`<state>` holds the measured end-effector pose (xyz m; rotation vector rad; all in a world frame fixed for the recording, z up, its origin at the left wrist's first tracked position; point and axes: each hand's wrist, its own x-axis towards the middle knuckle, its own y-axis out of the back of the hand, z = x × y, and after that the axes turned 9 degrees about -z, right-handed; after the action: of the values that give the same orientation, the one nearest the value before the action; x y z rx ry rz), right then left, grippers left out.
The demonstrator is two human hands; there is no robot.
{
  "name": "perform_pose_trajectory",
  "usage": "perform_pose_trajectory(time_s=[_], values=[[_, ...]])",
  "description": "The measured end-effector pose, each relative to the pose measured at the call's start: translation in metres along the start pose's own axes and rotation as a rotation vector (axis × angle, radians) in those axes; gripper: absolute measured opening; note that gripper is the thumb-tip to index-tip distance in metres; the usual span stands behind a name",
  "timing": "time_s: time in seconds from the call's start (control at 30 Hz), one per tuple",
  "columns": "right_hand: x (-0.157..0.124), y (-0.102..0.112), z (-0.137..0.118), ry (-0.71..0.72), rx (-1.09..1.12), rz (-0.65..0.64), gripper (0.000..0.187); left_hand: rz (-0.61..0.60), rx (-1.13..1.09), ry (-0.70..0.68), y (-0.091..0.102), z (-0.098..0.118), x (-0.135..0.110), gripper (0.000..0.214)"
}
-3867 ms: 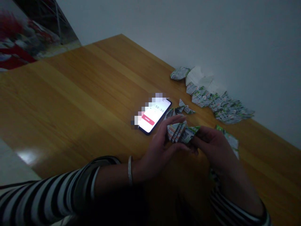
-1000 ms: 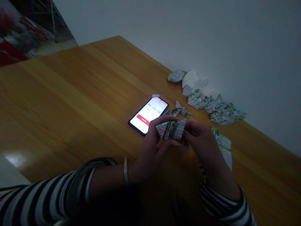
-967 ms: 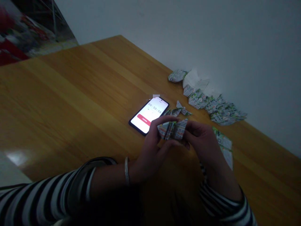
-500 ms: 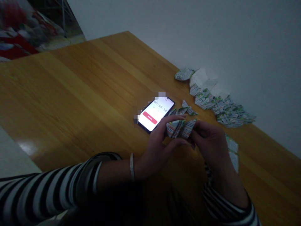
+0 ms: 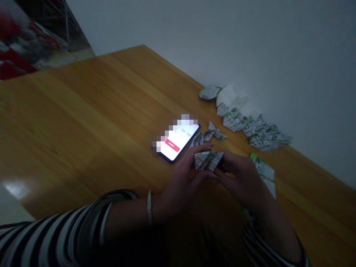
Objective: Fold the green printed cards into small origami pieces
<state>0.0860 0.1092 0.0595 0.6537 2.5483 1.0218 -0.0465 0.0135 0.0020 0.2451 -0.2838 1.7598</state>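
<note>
Our right hand point(image 5: 241, 178) has come in closer to our left hand point(image 5: 180, 181), and its bit of the folded paper point(image 5: 208, 161) now sits lower and tighter against the rest. A moment ago that bit stood up more, with a bigger gap beside it. To us, this looks like the paper being pushed snug, but we cannot tell if the parts are hooked together yet.

We hold the folded paper with both hands, just above the near part of the wooden table point(image 5: 97, 118). Our left hand is curled in a narrow C, with fingers on the far side and thumb on the near side. Our right hand pinches the right end, and the two thumbs look to be touching or nearly so.

Just past our left hand lie some small folded bits point(image 5: 203, 138), right beside the phone point(image 5: 178, 146), which is on their left. Part of its bright screen is blurred. Farther off to the right, a long heap of folded papers point(image 5: 267, 133) lies by the wall point(image 5: 222, 37). Some flat paper point(image 5: 265, 172) lies to the right of our right hand, partly hidden by it.
</note>
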Motion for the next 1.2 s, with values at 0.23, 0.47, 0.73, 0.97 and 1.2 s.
perform_pose_trajectory(time_s=[0.23,0.47,0.73,0.97,1.2], values=[[-0.003,0.005,-0.015,0.049,-0.107,-0.082,0.021,-0.086,0.000,0.064,-0.005,0.001,-0.008,0.044],[-0.007,0.002,-0.021,0.023,-0.109,-0.090,0.015,-0.149,0.006,-0.019,-0.009,0.006,-0.015,0.049],[-0.015,0.012,-0.024,0.097,0.053,-0.176,0.014,-0.051,-0.052,0.030,-0.011,0.007,-0.022,0.042],[-0.003,0.041,0.005,-0.123,0.299,0.263,0.021,0.320,-0.153,0.124,-0.008,0.009,-0.005,0.011],[0.043,0.023,0.051,-0.299,0.103,0.169,0.024,0.381,-0.120,0.110,-0.006,0.008,0.003,0.017]])
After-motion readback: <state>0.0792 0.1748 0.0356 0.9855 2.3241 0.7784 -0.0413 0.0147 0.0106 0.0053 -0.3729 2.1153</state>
